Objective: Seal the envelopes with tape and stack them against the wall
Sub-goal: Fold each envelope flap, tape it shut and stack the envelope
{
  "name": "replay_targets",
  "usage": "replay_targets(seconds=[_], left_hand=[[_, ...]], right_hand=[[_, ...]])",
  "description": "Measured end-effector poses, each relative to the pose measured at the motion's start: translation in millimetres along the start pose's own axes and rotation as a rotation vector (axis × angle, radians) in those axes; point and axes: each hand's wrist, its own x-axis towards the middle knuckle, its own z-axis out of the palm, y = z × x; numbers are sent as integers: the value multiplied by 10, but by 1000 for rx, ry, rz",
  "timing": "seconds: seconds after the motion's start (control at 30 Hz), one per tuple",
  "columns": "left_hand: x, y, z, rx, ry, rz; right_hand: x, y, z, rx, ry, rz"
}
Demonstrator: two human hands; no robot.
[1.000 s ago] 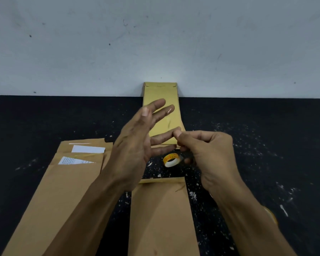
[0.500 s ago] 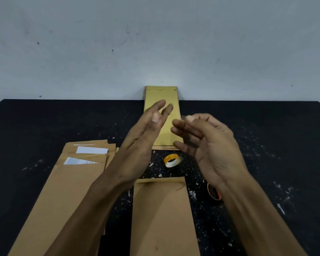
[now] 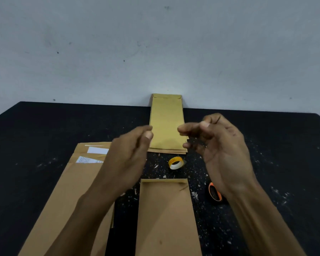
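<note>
Both hands are raised above the table [image 3: 44,137], apart from each other. The fingers [image 3: 146,134] of the left hand [image 3: 127,157] are blurred and loosely curled; nothing is seen held. The right hand [image 3: 222,150] is turned palm inward, fingers loosely bent, nothing gripped. Between them, a stack of envelopes [image 3: 167,124] is leaned against the wall [image 3: 155,43]. A tape roll [image 3: 175,162] lies beneath, an envelope [image 3: 166,217] nearer, open envelopes [image 3: 63,196] left, an orange tool [image 3: 214,192] partly hidden by the right wrist.

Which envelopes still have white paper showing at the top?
The two overlapping envelopes on the left; the center envelope and the stack at the wall show none.
</note>
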Motion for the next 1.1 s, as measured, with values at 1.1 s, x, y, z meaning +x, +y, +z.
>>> replay_targets(seconds=[1.1], left_hand=[[-462,-317,337,-125,153,-362]], right_hand=[[-255,544,-166,-686,110,453]])
